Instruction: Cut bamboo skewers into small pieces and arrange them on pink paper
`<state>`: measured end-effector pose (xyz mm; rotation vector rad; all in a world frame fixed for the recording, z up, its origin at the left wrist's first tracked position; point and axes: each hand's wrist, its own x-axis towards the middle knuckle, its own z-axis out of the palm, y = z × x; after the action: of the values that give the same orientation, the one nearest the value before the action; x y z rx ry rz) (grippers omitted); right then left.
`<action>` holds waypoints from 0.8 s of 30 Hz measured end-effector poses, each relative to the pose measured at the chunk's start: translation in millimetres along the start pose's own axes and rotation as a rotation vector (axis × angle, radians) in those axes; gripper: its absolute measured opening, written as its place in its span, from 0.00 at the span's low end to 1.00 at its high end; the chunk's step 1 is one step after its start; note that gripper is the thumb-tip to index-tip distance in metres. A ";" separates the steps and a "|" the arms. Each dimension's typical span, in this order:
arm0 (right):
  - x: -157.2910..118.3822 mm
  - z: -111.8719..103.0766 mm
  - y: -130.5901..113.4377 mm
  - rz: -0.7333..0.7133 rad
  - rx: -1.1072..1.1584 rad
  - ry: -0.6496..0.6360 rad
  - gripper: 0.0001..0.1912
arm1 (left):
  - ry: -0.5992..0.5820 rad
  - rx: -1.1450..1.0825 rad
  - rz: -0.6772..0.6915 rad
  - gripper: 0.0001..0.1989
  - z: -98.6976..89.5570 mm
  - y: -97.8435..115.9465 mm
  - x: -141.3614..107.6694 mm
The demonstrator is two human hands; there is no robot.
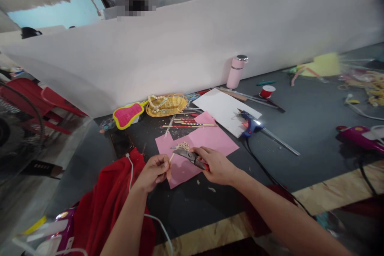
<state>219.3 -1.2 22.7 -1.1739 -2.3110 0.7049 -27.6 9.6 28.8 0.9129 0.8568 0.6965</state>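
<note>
Over the pink paper [207, 140], my left hand [155, 172] pinches a thin pale stick [171, 157]. My right hand [214, 165] is closed round red-handled pliers [189, 157], whose jaws point left and meet the upper part of the stick. Whether the jaws are closed on it is too small to tell. Just behind the jaws, a small pile of cut pale pieces [183, 145] lies on the paper. Several chopsticks [189, 125], some with red patterned ends, lie behind the paper.
A wicker basket [168, 105], a pink-and-yellow paddle [128, 115], a white board [225, 108] and a pink bottle [235, 72] stand or lie farther back. At the right are a blue glue gun [251, 125] and its cable. Red cloth [105, 196] hangs over the left front edge.
</note>
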 end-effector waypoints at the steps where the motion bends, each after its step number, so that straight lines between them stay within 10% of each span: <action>1: -0.5 0.8 -1.0 0.009 -0.004 0.000 0.33 | 0.001 -0.001 0.003 0.19 0.4 0.5 -0.1; 24: 0.3 -6.6 2.1 -0.088 -0.004 -0.004 0.34 | -0.114 -0.010 -0.043 0.17 -8.2 -3.6 -1.9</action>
<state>224.3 1.7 26.4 -1.0660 -2.3532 0.6713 -35.1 9.5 23.4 0.9144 0.7694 0.6057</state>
